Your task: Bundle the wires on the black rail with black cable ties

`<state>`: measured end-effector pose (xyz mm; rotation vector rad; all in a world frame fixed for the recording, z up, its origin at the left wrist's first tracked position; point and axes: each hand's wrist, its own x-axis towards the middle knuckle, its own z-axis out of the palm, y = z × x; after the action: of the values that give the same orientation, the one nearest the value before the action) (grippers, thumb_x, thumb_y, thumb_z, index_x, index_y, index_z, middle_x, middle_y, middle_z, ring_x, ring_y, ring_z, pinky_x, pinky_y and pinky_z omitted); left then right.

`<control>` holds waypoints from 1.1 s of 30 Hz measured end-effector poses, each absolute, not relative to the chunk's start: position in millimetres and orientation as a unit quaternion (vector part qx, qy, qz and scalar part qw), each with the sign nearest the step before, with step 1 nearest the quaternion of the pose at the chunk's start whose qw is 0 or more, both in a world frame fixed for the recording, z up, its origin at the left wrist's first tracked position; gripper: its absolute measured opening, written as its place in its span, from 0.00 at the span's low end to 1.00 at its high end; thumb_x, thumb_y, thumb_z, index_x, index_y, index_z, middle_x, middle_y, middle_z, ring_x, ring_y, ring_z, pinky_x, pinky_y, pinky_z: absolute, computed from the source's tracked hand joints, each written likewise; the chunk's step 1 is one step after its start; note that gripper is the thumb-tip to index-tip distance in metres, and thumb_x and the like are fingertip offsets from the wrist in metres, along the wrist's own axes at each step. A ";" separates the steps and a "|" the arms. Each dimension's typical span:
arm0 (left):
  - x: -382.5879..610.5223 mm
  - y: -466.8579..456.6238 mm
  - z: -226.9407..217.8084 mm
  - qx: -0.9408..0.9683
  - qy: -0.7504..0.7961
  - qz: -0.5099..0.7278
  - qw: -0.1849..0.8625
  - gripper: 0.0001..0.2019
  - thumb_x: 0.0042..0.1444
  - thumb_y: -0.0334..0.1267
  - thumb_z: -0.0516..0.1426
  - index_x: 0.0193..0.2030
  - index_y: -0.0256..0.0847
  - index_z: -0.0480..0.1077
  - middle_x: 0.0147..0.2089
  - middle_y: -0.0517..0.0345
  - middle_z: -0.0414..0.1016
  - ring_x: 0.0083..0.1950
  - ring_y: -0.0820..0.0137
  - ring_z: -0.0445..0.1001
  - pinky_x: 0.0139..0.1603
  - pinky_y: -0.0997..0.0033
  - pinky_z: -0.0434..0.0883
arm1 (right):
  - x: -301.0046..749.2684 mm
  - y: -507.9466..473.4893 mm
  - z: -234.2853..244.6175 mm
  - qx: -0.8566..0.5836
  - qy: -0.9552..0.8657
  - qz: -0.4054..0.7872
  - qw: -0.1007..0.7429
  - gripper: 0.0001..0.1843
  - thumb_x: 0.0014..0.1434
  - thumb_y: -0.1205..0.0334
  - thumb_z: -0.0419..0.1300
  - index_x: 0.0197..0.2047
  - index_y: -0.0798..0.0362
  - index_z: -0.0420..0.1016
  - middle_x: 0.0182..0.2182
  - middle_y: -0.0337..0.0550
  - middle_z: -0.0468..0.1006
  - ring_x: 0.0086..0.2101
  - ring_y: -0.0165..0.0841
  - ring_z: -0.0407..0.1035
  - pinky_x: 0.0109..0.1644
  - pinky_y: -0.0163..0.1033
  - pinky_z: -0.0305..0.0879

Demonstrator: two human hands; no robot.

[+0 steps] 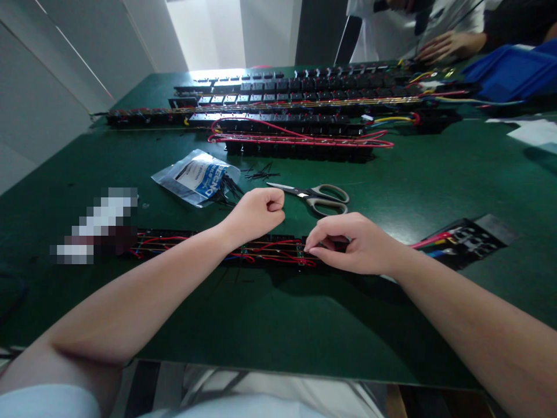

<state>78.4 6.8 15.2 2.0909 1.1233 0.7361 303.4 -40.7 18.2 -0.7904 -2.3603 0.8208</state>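
A long black wired strip (pixel 272 249), with red and blue wires along it, lies across the table in front of me. Over its middle, my left hand (pixel 256 215) is closed in a fist; whatever it may hold is hidden. My right hand (pixel 354 242) is bent into a pinch over the strip's right part, thumb and forefinger together, and anything between them is too small to name. Scissors (pixel 311 195) lie beyond the hands. A clear plastic bag (pixel 195 177) with thin black cable ties (pixel 228 188) spilling out rests behind my left hand.
Loose cable ties (pixel 261 172) lie beside the bag. Several more black wired strips (pixel 300 142) line the far side of the green table (pixel 261 325). At the far right are a blue bin (pixel 509 72), white paper (pixel 533 132) and another person's hand (pixel 448 46).
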 end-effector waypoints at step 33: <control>80.1 6.9 10.5 0.840 0.380 0.082 0.379 0.13 0.55 0.30 0.50 0.38 0.43 0.76 0.41 0.64 0.80 0.43 0.71 0.75 0.47 0.71 0.69 | 301.1 -43.5 17.0 -0.251 -0.895 0.262 0.260 0.06 0.60 0.67 0.62 0.33 0.57 0.80 0.28 0.44 0.78 0.28 0.27 0.71 0.32 0.31 0.66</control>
<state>80.1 6.9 10.5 2.1464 0.9710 0.2098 301.1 -43.5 17.0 -0.6799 -2.4240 0.7093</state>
